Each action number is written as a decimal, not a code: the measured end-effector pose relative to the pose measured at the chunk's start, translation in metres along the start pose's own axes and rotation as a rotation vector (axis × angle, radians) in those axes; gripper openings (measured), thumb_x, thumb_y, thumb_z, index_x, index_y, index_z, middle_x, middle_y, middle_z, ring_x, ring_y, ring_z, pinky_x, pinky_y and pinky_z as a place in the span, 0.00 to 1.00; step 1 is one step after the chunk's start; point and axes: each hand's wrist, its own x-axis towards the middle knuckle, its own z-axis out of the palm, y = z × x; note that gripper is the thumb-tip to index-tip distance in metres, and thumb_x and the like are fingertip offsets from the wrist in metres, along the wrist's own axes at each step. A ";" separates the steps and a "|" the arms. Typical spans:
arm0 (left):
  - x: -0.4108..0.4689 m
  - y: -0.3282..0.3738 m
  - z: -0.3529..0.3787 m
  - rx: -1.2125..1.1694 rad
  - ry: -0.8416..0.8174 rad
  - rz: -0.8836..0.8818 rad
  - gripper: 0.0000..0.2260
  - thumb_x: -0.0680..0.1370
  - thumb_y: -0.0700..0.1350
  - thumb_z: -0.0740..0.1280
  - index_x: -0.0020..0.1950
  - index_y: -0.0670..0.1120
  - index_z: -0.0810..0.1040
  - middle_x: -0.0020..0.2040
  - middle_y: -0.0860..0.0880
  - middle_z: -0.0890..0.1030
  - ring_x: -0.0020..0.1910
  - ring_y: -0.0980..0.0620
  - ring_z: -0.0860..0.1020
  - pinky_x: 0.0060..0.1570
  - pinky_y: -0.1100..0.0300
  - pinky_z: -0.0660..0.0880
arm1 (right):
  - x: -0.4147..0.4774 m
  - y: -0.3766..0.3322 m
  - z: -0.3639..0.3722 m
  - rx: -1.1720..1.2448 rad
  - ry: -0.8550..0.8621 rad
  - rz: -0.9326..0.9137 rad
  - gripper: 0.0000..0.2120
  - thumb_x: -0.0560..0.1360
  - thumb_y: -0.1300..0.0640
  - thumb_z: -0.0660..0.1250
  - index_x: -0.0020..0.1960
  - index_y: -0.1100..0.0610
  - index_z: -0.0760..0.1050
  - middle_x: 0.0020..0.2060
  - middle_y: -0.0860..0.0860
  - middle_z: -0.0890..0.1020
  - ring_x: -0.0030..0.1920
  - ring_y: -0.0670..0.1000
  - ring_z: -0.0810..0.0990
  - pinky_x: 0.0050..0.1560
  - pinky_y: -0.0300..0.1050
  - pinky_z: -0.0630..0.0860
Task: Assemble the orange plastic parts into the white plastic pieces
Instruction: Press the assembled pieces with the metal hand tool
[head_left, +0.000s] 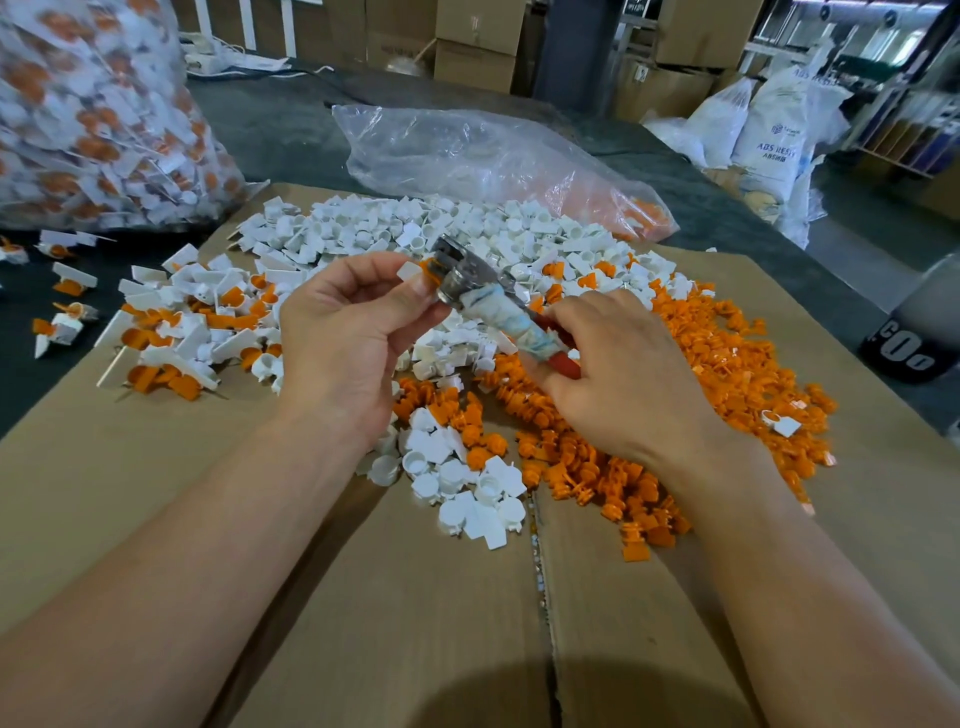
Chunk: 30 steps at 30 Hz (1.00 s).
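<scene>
- Bag of clear plastic, stuffed with joined white-and-orange pieces, stood at the far left of the dark grey counter; nothing there looked at risk.
- Joined pieces lay in a loose heap on the left of the flat brown cardboard sheet. A few sat off it on the counter, where more might slide away and be lost.
- The left hand pinched a small white plastic piece between thumb and fingertips, in the air above the heaps, with an orange plastic part seated at its end.
- The metal-headed tool with a rag-wrapped handle and red grip appeared to touch that orange part. A push off-centre would probably jam the part crooked, crack the white piece, or catch the thumb just beside it.
- The right hand was curled round the tool's handle, low down near the red grip, so the head might wander.
- Loose orange plastic parts lay heaped at the right, running into the heap of loose white plastic pieces; the mixing could slow picking.
</scene>
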 end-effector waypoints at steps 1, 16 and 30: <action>0.000 0.000 0.000 -0.001 0.000 0.002 0.09 0.60 0.36 0.69 0.38 0.42 0.77 0.31 0.50 0.81 0.33 0.54 0.82 0.35 0.64 0.78 | 0.000 -0.001 0.000 0.023 -0.008 0.002 0.11 0.75 0.44 0.60 0.46 0.50 0.61 0.38 0.44 0.64 0.43 0.46 0.61 0.37 0.41 0.55; -0.001 0.001 0.000 -0.002 0.101 -0.074 0.09 0.71 0.27 0.65 0.38 0.41 0.75 0.33 0.46 0.78 0.29 0.54 0.81 0.30 0.66 0.77 | -0.001 -0.007 0.004 0.239 -0.137 0.013 0.10 0.76 0.50 0.63 0.43 0.52 0.63 0.30 0.45 0.68 0.31 0.46 0.67 0.29 0.43 0.62; -0.002 0.004 0.001 0.025 0.094 -0.105 0.10 0.71 0.27 0.65 0.37 0.41 0.75 0.35 0.46 0.78 0.31 0.54 0.80 0.31 0.66 0.77 | -0.002 -0.009 0.008 0.169 -0.075 0.013 0.11 0.75 0.50 0.63 0.42 0.51 0.61 0.29 0.44 0.67 0.30 0.45 0.66 0.26 0.42 0.59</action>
